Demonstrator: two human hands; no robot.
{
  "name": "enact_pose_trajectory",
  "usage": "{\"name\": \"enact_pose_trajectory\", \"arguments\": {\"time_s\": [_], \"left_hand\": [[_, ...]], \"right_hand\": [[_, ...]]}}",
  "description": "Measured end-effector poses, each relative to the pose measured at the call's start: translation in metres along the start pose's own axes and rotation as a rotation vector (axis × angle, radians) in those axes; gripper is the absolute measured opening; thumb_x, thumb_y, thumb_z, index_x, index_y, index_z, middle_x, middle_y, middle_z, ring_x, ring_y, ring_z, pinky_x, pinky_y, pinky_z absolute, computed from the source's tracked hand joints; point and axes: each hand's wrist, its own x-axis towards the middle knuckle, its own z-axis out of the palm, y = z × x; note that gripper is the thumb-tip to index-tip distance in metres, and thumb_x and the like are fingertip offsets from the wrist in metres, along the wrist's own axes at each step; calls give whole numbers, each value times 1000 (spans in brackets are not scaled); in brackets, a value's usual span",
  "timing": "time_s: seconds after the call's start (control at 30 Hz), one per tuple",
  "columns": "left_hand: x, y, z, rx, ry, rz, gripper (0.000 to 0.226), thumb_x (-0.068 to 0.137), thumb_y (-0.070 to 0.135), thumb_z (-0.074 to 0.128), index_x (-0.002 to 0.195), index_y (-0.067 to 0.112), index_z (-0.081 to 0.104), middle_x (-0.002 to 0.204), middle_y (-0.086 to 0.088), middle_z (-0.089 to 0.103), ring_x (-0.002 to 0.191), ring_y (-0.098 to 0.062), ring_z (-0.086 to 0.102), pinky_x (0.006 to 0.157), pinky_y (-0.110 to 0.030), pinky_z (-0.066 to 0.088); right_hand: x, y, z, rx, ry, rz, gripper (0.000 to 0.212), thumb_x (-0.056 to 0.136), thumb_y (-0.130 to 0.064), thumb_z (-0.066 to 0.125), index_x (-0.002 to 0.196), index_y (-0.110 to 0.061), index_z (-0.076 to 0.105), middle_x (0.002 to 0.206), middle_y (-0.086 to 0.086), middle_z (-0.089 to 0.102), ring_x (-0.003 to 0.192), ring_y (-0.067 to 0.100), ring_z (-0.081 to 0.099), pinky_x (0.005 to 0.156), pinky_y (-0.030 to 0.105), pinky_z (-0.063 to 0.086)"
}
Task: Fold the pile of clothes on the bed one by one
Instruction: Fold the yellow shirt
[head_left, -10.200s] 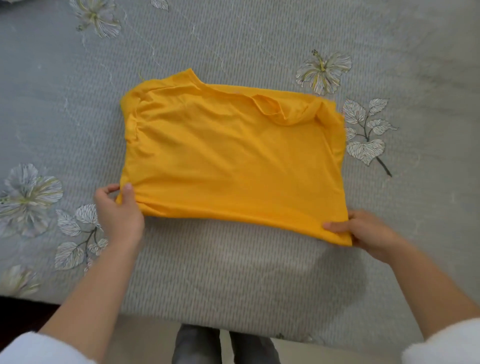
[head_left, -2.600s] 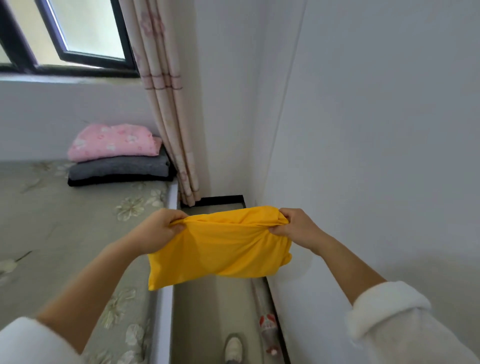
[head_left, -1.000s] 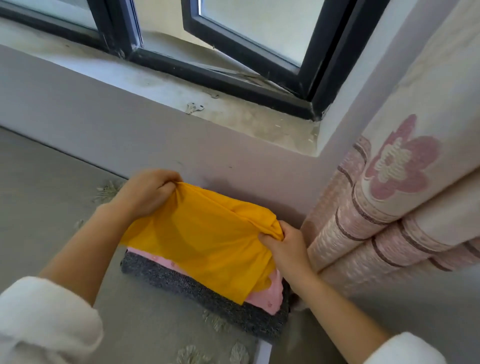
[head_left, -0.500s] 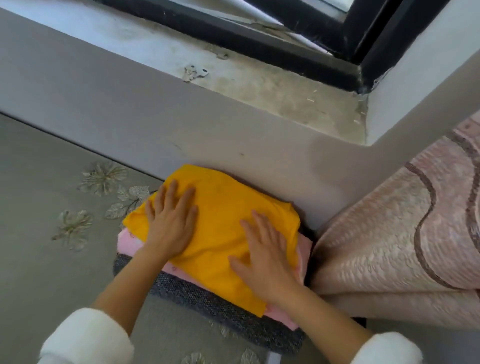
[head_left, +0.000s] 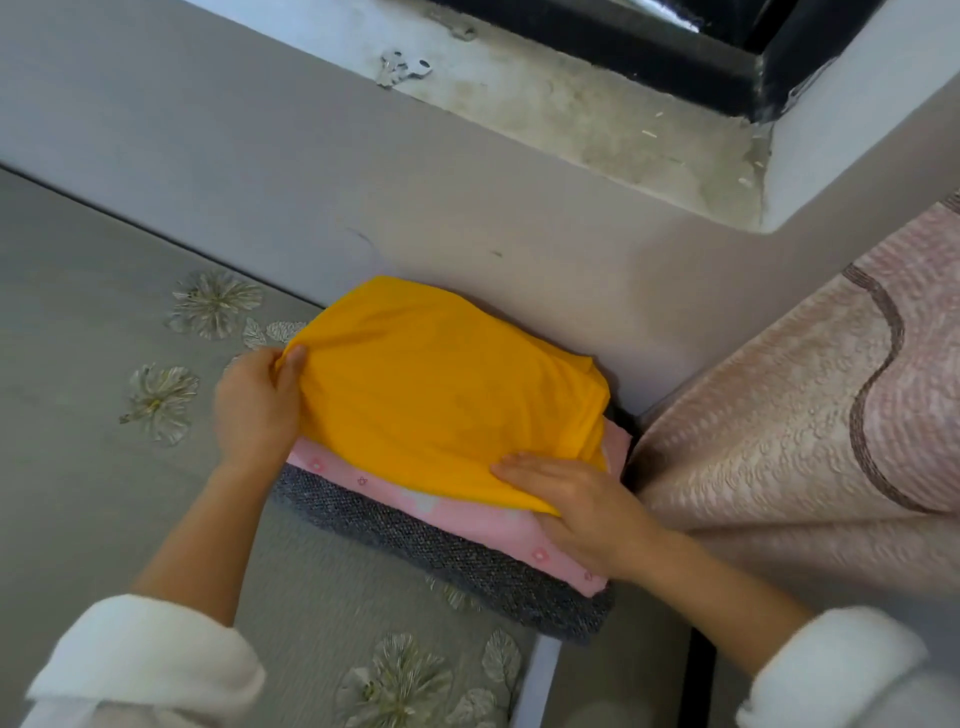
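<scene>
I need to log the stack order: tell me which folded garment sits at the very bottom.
The dark grey knitted garment. It lies directly on the bed, under the pink flowered one, while the yellow shirt is on top, under both hands.

Two bare forearms reach in from the bottom of the view, each ending in a bare hand — the left hand (head_left: 257, 402) and the right hand (head_left: 582, 506). No rings, watch or bracelet show on either wrist or on the fingers that can be seen. The nails look short and unpainted, though the left one is slightly blurred. Both arms wear white sleeves of a thick, soft, fleecy-looking fabric — the left sleeve (head_left: 140, 660) bunches into a rounded roll pushed up toward the elbow, and the right sleeve (head_left: 841, 670) ends in a similar plump cuff at mid-forearm. No print, seam or button is visible on either sleeve.
</scene>
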Motion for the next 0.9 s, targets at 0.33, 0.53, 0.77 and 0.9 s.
{"name": "enact_pose_trajectory", "arguments": {"time_s": [0.33, 0.53, 0.77, 0.9], "left_hand": [[-44, -2, -8, 133, 7, -46, 38, 94, 11, 47, 132, 8, 48, 133, -26, 42, 120, -43, 38, 95, -50, 31], [-84, 11, 2, 316, -352, 204, 48, 101, 43, 30, 147, 29, 33, 158, -6, 20, 145, -30, 15, 112, -55, 15], [-133, 8, -22, 180, -427, -81, 54, 102, 34, 31, 152, 18, 18, 159, -14, 12, 146, -34, 9, 116, -52, 17], [-178, 20, -48, 121, -450, -125, 50, 103, 32, 33, 148, 10, 30, 156, -17, 20, 143, -33, 18, 116, -44, 19]], "right_hand": [[-8, -9, 7, -158, 6, 0, 37, 89, -36, 49, 109, -13, 70, 122, 4, 64, 112, 20, 56, 94, 37, 44], [-10, -5, 46, -277, -16, 165, 58, 100, -40, 34, 153, -31, 13, 162, -2, -1, 148, 16, -1, 117, 37, 5], [-45, -9, 55, -208, -9, 164, 57, 98, -36, 40, 151, -24, 22, 160, -1, 13, 147, 15, 10, 116, 35, 7], [-64, -30, 44, -127, 119, 123, 43, 95, -29, 48, 136, -17, 46, 143, 3, 42, 128, 23, 39, 102, 35, 28]]}}
